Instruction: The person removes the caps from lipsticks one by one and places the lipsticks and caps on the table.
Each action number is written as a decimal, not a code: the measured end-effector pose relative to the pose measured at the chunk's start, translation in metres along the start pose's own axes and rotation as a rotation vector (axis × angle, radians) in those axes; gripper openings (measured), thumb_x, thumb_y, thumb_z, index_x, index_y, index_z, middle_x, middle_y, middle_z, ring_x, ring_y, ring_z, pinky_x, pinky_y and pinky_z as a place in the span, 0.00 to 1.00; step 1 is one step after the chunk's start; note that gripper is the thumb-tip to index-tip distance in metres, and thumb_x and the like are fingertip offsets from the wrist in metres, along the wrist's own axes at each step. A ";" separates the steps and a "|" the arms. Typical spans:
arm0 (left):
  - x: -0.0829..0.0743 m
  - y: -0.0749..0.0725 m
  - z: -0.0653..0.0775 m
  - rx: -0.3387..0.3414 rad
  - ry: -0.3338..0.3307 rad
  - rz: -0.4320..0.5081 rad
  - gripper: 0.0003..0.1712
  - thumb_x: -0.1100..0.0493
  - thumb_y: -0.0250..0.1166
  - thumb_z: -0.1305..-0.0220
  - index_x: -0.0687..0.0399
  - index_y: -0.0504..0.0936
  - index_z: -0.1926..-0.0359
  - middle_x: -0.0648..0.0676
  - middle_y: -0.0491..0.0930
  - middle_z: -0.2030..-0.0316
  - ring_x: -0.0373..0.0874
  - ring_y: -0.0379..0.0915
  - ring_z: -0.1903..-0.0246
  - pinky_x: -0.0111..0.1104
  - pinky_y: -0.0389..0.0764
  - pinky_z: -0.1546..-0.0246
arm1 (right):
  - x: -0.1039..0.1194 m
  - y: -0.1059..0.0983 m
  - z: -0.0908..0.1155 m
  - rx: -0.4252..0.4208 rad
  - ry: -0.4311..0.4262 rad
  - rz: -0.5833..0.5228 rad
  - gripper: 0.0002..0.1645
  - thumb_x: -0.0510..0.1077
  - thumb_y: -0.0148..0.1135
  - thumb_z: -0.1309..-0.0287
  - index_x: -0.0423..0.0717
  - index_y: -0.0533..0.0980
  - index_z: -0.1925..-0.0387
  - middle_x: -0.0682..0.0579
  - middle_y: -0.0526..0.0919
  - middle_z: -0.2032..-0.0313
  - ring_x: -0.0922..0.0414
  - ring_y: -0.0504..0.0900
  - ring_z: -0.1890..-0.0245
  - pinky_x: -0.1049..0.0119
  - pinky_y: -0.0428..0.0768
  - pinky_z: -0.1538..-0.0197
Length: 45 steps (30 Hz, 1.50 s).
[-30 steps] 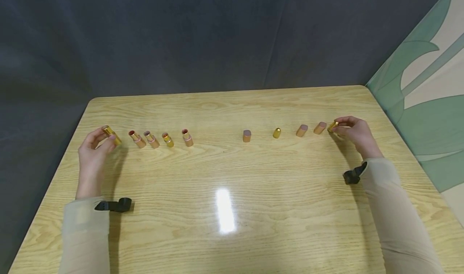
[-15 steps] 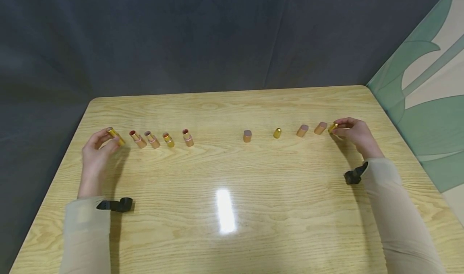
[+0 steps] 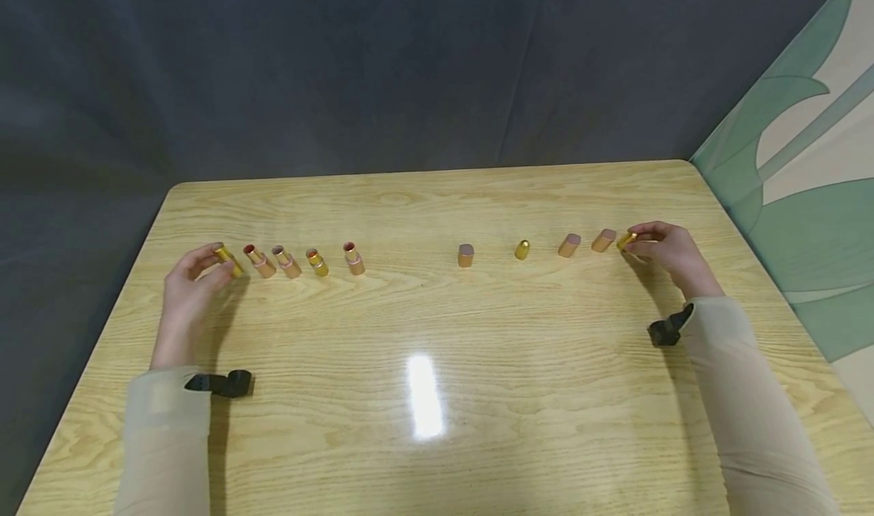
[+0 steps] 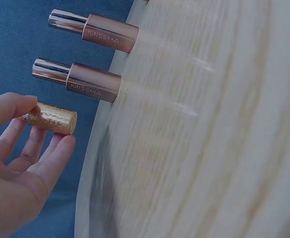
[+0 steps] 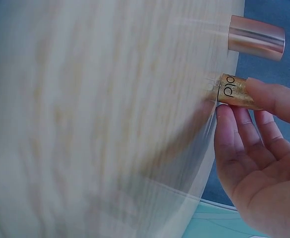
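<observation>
My left hand (image 3: 193,281) pinches a gold lipstick tube (image 4: 52,119) between thumb and fingers, just left of a row of uncapped lipsticks. In the head view it leans, its top towards the upper left. The nearest lipstick in that row is rose-gold (image 3: 259,261), and its case bears the letters MISSHA in the left wrist view. At the far right, my right hand (image 3: 665,250) pinches a gold lipstick cap (image 5: 234,91) with dark lettering. Its lower end is right at the tabletop. Beside it stands a rose-gold cap (image 3: 604,240).
Further along the left row are two more rose-gold lipsticks (image 3: 353,259) and a gold lipstick (image 3: 317,262). On the right stand two other rose-gold caps (image 3: 466,256) and a rounded gold cap (image 3: 522,250). The wooden table (image 3: 423,326) ends at a dark curtain (image 3: 410,68).
My left hand has moved rightward and slightly nearer me, bringing the gold lipstick tube closer to the row. The right hand has barely shifted and still pinches the gold cap.
</observation>
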State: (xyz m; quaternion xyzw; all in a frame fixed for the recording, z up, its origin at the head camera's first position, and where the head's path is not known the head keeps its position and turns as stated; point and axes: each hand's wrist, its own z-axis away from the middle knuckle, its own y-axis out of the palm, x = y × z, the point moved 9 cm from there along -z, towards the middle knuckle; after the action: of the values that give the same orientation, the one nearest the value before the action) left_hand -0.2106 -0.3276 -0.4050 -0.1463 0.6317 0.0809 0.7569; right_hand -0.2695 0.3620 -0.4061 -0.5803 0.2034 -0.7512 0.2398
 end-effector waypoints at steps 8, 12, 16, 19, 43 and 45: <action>0.004 0.004 -0.001 0.048 -0.006 -0.111 0.15 0.62 0.61 0.36 0.33 0.72 0.56 0.35 0.70 0.62 0.24 0.70 0.65 0.12 0.75 0.66 | 0.001 0.000 0.000 -0.005 0.003 -0.007 0.24 0.40 0.57 0.36 0.30 0.65 0.44 0.78 0.72 0.71 0.81 0.73 0.69 0.84 0.76 0.62; 0.007 0.006 -0.001 0.062 -0.017 -0.178 0.15 0.60 0.60 0.35 0.32 0.72 0.55 0.34 0.68 0.61 0.24 0.68 0.63 0.12 0.75 0.65 | 0.000 0.001 0.000 0.001 0.000 -0.020 0.25 0.39 0.57 0.36 0.29 0.64 0.43 0.77 0.72 0.71 0.80 0.73 0.69 0.84 0.77 0.62; 0.009 0.008 -0.002 0.070 -0.027 -0.236 0.15 0.58 0.59 0.34 0.35 0.71 0.50 0.34 0.67 0.60 0.24 0.68 0.63 0.13 0.75 0.64 | -0.002 0.001 -0.001 0.005 -0.003 -0.037 0.24 0.37 0.57 0.36 0.29 0.64 0.43 0.77 0.72 0.71 0.79 0.74 0.69 0.83 0.77 0.62; 0.010 0.009 -0.002 0.080 -0.029 -0.272 0.16 0.57 0.59 0.34 0.37 0.71 0.47 0.34 0.66 0.60 0.24 0.68 0.62 0.13 0.76 0.63 | -0.001 0.002 0.000 0.005 -0.006 -0.045 0.23 0.36 0.56 0.36 0.28 0.64 0.43 0.76 0.73 0.71 0.79 0.74 0.69 0.83 0.77 0.62; 0.016 0.011 -0.006 0.125 -0.034 -0.296 0.13 0.56 0.59 0.34 0.29 0.69 0.55 0.33 0.67 0.60 0.24 0.67 0.62 0.14 0.75 0.63 | -0.004 0.001 0.000 0.032 0.013 -0.031 0.26 0.36 0.54 0.35 0.28 0.61 0.40 0.77 0.72 0.70 0.78 0.75 0.69 0.83 0.76 0.62; 0.017 0.010 -0.006 0.113 -0.048 -0.298 0.13 0.56 0.59 0.34 0.30 0.70 0.54 0.33 0.66 0.60 0.25 0.67 0.62 0.14 0.75 0.63 | -0.004 0.001 0.001 0.030 0.015 -0.029 0.26 0.36 0.54 0.35 0.28 0.61 0.39 0.78 0.72 0.70 0.78 0.75 0.69 0.83 0.76 0.62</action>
State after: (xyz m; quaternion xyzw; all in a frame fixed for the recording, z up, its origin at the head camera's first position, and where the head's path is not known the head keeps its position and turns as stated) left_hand -0.2162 -0.3213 -0.4237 -0.1935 0.5882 -0.0644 0.7826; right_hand -0.2678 0.3630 -0.4097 -0.5740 0.1852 -0.7619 0.2361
